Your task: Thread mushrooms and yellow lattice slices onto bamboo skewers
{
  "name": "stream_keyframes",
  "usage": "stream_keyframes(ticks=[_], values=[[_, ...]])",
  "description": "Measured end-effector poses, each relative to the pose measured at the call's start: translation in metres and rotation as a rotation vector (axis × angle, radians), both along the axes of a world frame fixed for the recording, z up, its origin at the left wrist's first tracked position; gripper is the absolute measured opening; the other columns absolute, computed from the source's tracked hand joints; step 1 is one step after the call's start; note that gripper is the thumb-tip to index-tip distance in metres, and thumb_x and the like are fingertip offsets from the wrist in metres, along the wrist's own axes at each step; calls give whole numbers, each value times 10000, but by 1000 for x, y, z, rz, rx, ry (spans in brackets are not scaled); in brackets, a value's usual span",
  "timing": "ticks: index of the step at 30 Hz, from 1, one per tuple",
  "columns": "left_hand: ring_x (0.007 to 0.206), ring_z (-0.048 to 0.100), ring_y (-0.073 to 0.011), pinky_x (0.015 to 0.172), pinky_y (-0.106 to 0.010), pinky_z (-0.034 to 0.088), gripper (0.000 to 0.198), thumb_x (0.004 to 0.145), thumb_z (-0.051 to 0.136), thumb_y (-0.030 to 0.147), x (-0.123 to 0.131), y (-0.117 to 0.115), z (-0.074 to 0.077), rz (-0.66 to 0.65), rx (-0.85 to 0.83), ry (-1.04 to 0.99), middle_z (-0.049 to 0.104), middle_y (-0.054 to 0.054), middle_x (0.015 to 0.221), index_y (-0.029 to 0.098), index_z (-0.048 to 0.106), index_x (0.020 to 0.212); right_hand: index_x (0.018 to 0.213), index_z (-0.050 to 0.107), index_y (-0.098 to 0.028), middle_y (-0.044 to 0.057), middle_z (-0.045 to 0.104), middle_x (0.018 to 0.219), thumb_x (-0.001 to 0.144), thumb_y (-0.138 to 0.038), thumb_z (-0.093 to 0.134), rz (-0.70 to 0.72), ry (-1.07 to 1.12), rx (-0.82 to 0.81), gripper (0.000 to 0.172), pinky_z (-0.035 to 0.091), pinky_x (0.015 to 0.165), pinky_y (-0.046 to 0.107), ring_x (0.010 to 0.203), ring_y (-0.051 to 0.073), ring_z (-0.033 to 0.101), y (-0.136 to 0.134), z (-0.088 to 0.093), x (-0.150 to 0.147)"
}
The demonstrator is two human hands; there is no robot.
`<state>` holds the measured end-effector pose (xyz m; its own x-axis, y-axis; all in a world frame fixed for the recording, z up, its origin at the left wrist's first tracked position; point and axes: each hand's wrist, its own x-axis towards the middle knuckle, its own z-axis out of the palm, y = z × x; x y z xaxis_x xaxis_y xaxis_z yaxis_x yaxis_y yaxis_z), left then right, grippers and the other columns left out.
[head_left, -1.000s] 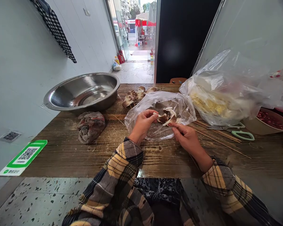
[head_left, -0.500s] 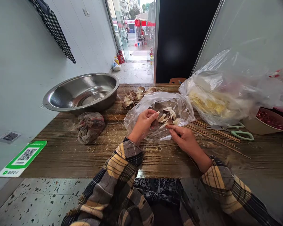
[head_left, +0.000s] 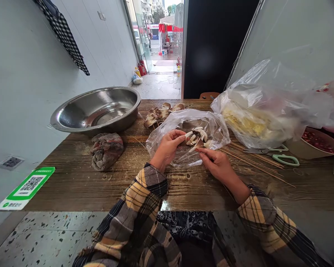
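My left hand pinches a mushroom between thumb and fingertips, its pale stem pointing to the right. Just across from it, my right hand is closed at the fingertips on another mushroom with a brown cap and white stem. A thin line below the right palm may be a skewer, but I cannot tell. Both hands are over a clear plastic bag spread on the table, where several white and brown mushroom pieces lie. Behind the bag sits a clump of brown-capped mushrooms.
On the wooden table stand a steel basin and a crumpled grey cloth-like lump at left. To the right lie bamboo skewers, green-handled scissors, a bag of yellowish food and a tub of red bits.
The mushroom in my left hand has turned so that its pale stem now points right toward the pieces. My left hand has shifted slightly; my right hand is almost still.
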<state>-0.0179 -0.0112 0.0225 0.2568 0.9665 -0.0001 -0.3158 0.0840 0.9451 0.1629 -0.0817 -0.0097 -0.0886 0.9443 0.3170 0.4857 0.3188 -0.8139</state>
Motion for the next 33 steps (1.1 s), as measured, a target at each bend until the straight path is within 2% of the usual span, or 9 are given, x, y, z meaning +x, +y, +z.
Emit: stream_keyframes(ticks=[6,11,18,25,28,33], values=[[636,526,-82,527,-197,315,201,670,757,272,-1,0,0,12,56,31,644,-14,713,137,679,796,1109,729,-102,37,661,647,892,-325,506,-9,8,-4,383,446,584,258,630,167,622,0,1,1],[643,523,-83,550,-206,333,204,666,757,273,-2,0,0,-3,66,36,630,-10,720,136,693,803,1105,731,-117,37,672,661,889,-326,508,5,23,-3,374,454,584,255,653,172,634,0,0,0],[618,519,-78,568,-207,352,222,640,782,279,-1,1,-2,51,58,61,610,10,672,138,640,736,1106,730,-111,27,650,627,892,-331,500,1,6,-2,383,448,589,256,603,157,604,1,1,0],[612,527,-80,603,-221,388,240,646,789,296,0,-2,-1,1,87,74,625,4,670,132,641,740,1081,724,-115,-17,552,539,895,-341,495,-5,48,-48,372,384,517,242,492,122,483,0,4,-1],[638,548,-95,622,-232,402,241,642,790,296,1,-3,0,-17,75,90,637,-8,695,133,645,744,1038,719,-124,-35,504,523,897,-364,504,27,124,-83,352,352,494,235,474,107,441,1,2,-1],[606,498,-77,590,-225,367,212,660,774,288,3,-6,-3,-94,103,128,599,7,681,132,646,725,1027,700,-129,-53,457,511,909,-408,509,74,257,-130,358,326,477,228,458,95,406,3,-3,-1]])
